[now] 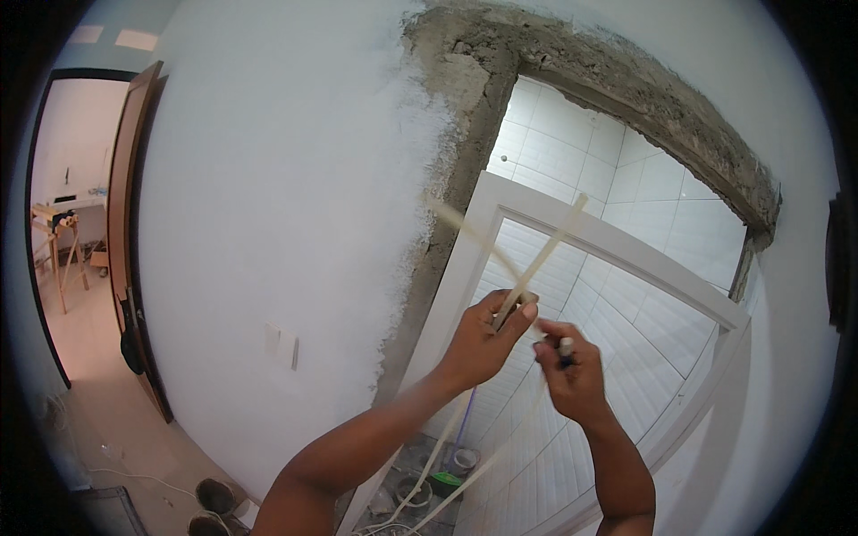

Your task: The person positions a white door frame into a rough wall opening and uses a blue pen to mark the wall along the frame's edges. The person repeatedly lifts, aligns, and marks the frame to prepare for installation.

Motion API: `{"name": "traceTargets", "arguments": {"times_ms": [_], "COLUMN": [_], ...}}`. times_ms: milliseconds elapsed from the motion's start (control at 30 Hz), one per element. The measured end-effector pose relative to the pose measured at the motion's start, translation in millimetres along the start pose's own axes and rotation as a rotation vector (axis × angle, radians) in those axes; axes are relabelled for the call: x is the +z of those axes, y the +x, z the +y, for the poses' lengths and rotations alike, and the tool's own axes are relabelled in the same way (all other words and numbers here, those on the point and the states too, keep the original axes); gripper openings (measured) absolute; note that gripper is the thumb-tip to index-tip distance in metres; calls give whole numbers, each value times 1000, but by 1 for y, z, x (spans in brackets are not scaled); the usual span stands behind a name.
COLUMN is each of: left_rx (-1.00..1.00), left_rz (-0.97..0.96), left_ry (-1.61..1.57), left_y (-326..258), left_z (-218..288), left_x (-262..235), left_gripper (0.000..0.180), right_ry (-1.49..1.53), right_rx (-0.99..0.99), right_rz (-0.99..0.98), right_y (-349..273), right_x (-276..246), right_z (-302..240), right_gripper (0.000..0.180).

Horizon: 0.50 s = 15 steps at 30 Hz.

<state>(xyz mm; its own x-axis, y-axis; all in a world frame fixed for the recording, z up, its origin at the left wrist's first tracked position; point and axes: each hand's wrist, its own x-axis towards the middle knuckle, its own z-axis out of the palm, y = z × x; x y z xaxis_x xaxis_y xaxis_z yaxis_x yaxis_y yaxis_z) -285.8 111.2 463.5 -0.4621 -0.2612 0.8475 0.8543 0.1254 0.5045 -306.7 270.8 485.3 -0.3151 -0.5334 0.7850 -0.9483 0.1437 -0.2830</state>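
Note:
Two long, thin cream strips [563,223] cross in front of the doorway. My left hand [487,347] is closed round them where they meet, with its thumb on top. Just right of it, my right hand [575,380] is closed on a small object [566,347] with a pale end and a dark part; its kind is unclear. My right fingertips are close to the strips, and I cannot tell whether they touch. The strips' lower lengths [465,482] hang down past my left forearm. Behind both hands leans a white frame [617,234], tilted in the opening.
Rough cement [617,76] edges the doorway, with white tiled walls [661,219] inside. On the floor below are a bucket [465,462] and a green item [447,483]. Leftward stand a brown door [134,223], paint cans [214,496], a cable [143,475] and a wooden stand [61,255].

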Motion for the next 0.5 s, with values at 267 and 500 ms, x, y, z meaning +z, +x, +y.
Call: {"name": "traceTargets", "arguments": {"times_ms": [267, 500], "left_rx": [-183, -114], "left_rz": [304, 352], "left_ry": [80, 96], "left_y": [-8, -13], "left_z": [-32, -78], "left_x": [-62, -100], "left_gripper": [39, 38], "right_ry": [-44, -146], "right_rx": [-343, -215], "right_rz": [-266, -283], "right_y": [67, 211], "right_x": [-12, -53], "right_z": [-8, -44], "right_gripper": [35, 60]}}
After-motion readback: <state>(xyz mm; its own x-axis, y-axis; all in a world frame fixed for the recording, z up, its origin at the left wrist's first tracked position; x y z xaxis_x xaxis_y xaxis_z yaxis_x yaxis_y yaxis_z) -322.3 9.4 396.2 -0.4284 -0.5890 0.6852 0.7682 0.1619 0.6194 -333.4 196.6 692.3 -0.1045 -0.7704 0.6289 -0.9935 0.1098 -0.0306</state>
